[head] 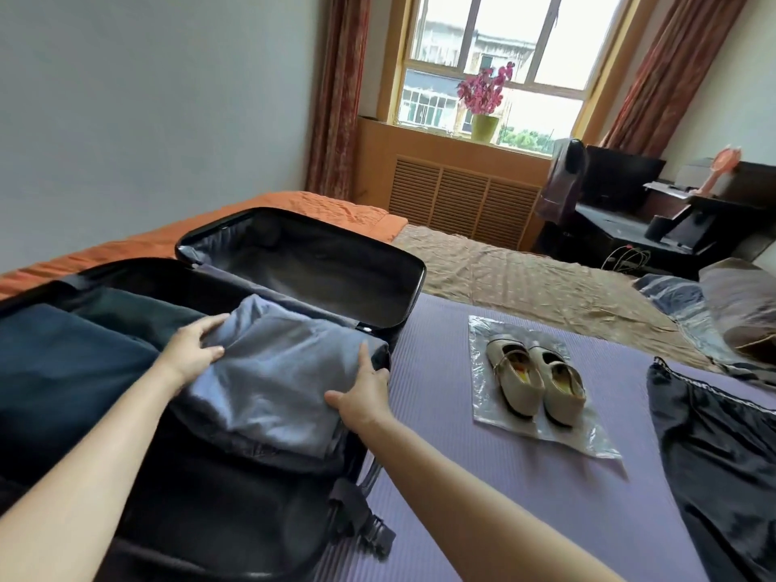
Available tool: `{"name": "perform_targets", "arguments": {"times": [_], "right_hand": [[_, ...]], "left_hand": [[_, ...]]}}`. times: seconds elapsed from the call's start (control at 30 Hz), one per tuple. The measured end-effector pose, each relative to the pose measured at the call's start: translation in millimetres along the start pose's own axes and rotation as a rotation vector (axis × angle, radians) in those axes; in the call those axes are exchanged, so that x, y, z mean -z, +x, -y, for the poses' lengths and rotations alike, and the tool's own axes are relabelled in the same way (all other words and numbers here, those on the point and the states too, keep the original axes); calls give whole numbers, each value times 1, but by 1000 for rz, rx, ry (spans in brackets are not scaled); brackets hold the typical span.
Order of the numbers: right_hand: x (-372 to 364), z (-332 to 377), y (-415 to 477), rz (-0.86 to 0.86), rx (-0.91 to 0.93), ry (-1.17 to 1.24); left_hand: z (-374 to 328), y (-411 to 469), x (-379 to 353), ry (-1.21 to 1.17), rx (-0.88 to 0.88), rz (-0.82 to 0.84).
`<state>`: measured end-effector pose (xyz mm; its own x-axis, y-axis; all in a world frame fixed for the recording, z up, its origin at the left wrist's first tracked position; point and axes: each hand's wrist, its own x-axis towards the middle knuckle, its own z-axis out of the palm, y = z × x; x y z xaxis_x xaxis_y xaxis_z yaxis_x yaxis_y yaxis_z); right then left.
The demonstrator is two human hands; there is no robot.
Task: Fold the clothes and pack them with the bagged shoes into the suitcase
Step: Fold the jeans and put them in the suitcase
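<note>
A black suitcase [403, 287] lies open on the bed at the left. A folded blue-grey garment [277, 371] rests in its near half, beside a folded dark blue garment [63, 363]. My left hand [193, 346] holds the blue-grey garment's left edge, fingers curled over the cloth. My right hand [361, 396] grips its right edge, thumb on top. A pair of beige shoes [533, 380] in a clear plastic bag [579, 438] lies on the purple sheet to the right. A dark satin garment [714, 455] lies unfolded at the far right.
The purple sheet [462, 476] covers the near bed, with a brown cover [525, 279] and an orange blanket [294, 203] beyond. Pillows [735, 304] lie at the right edge. A dark desk [630, 220], chair and flower pot [485, 128] stand by the window.
</note>
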<state>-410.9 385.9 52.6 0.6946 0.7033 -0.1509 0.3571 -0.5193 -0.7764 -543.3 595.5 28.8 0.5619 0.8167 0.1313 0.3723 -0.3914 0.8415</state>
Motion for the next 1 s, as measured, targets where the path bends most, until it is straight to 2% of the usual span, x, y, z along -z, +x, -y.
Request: {"name": "perform_targets", "arguments": {"times": [0.07, 0.13, 0.2, 0.27, 0.3, 0.33, 0.4, 0.43, 0.47, 0.6, 0.67, 0.77, 0.9, 1.0], "right_hand": [[-5, -5, -2, 59, 27, -199], [-13, -4, -5, 144, 39, -418], [-21, -4, -8, 153, 84, -618], [-21, -8, -6, 128, 208, -817], [-19, -12, -3, 156, 248, -920], [-17, -17, -1, 196, 255, -996], [-15, -25, 2, 243, 235, -1070], [-15, -28, 1, 243, 242, -1070], [-13, -30, 0, 237, 259, -1040], [5, -31, -9, 211, 284, -570], [28, -36, -15, 146, 281, -423], [72, -59, -24, 105, 218, -333], [131, -110, -43, 90, 47, -273], [173, -152, -65, 39, -10, -348]], "left_hand": [[14, 10, -15, 332, 67, 161], [18, 12, -23, 675, 86, 210], [13, 9, -28, 844, -63, 33], [7, 5, -36, 848, -314, -197], [3, 1, -40, 823, -389, -190], [-2, -6, -44, 852, -368, -59], [2, -16, -58, 998, -165, 267], [5, -20, -60, 1072, -87, 368], [7, -23, -61, 1093, -65, 397], [-11, -24, -57, 1006, -55, 294], [-27, -27, -64, 876, -89, 230], [-58, -40, -89, 532, -152, 231], [-118, -68, -139, 192, -181, 209], [-158, -90, -179, 96, -200, 285]]}}
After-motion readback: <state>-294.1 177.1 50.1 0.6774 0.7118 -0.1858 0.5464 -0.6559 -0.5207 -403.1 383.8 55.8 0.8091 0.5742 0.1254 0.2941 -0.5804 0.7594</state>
